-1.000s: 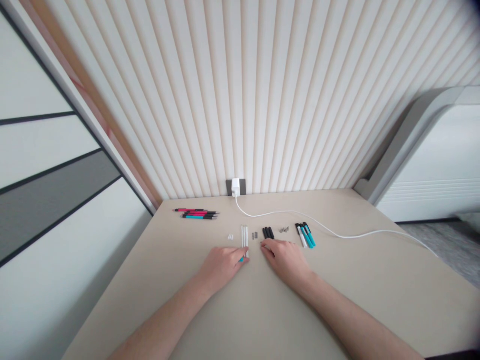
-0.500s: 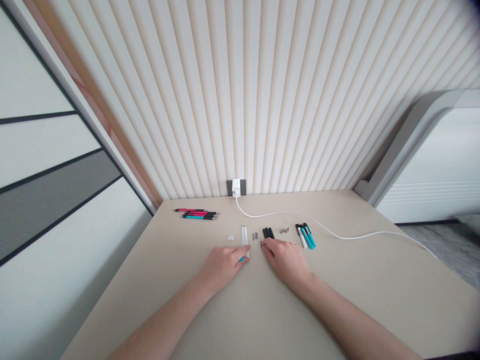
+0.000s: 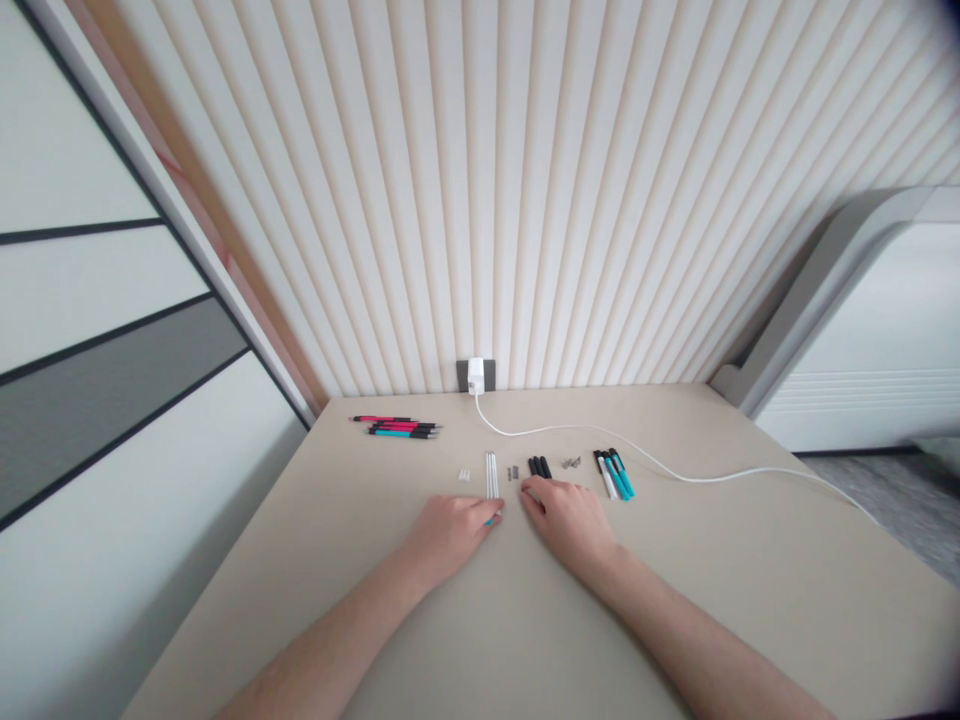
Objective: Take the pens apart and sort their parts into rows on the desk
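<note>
My left hand (image 3: 455, 525) is closed on a small blue pen part (image 3: 491, 520), mostly hidden by the fingers. Just beyond those fingertips lie several thin white ink refills (image 3: 491, 472) side by side. My right hand (image 3: 570, 515) rests on the table with its fingers bent together; what they pinch, if anything, is hidden. Right behind that hand are black rubber pen grips (image 3: 539, 467), partly covered by it. Small grey springs (image 3: 513, 473) lie between the refills and the grips. Little white tips (image 3: 464, 475) are left of the refills.
Red and blue pens (image 3: 397, 428) lie at the back left. To the right are small metal parts (image 3: 571, 463) and white and blue pen barrels (image 3: 613, 474) with black clips. A white cable (image 3: 660, 465) runs from a wall charger (image 3: 476, 376) across the table (image 3: 480, 640).
The fingers of my left hand have closed more over the blue part and shifted slightly right. My right hand has barely moved. The whole view has shifted a little.
</note>
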Demonstrator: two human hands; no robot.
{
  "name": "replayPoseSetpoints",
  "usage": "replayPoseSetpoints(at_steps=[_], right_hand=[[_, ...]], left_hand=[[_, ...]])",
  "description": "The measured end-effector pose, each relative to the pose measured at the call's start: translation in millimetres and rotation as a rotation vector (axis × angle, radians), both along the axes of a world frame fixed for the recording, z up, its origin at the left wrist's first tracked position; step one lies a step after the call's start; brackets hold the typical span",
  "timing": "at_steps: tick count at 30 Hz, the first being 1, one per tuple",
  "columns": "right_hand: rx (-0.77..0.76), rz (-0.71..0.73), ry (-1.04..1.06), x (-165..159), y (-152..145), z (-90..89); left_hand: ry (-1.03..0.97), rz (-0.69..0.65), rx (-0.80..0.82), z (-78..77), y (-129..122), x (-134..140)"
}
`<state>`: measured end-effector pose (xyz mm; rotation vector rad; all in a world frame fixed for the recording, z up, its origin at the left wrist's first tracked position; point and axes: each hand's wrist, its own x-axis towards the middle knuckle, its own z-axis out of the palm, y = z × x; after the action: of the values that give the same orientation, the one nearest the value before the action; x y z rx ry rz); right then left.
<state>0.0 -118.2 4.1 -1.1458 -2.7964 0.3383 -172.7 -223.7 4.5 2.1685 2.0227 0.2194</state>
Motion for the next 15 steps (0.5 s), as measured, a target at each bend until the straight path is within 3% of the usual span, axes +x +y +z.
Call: replayPoseSetpoints(at_steps=[15], right_hand=[[0.058, -0.042, 0.009, -9.3, 8.7, -8.1]], left_hand=[[0.038, -0.014, 0.052, -1.8, -0.8, 0.8]])
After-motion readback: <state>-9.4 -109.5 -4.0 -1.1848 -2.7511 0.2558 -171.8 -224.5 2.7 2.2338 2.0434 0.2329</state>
